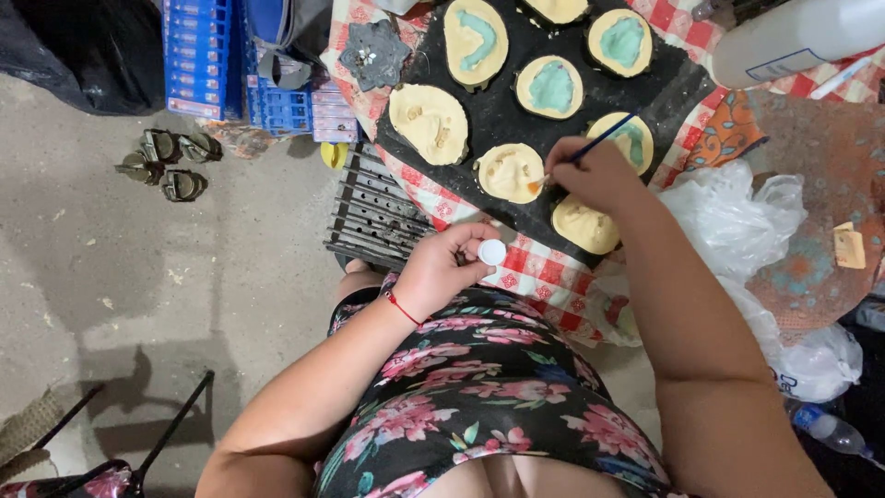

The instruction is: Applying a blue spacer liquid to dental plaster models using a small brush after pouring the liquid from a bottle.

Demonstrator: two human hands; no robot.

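one head-worn camera looks steeply down from close above onto the hands, table edge and floor.

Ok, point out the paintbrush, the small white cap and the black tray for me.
paintbrush (599, 143), head view, on its blue handle.
small white cap (492, 252), head view, on its round top.
black tray (498, 115), head view, on bare surface between moulds.

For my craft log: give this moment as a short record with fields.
Left hand: holds a small white cap over the checked cloth
Right hand: holds a blue-handled brush, tip at a cream mould
Tray: black, carries round cream moulds
Filled moulds: some have teal in the hollows, e.g.
Beside tray: white plastic bag, right of it
Floor: sandals, blue crates
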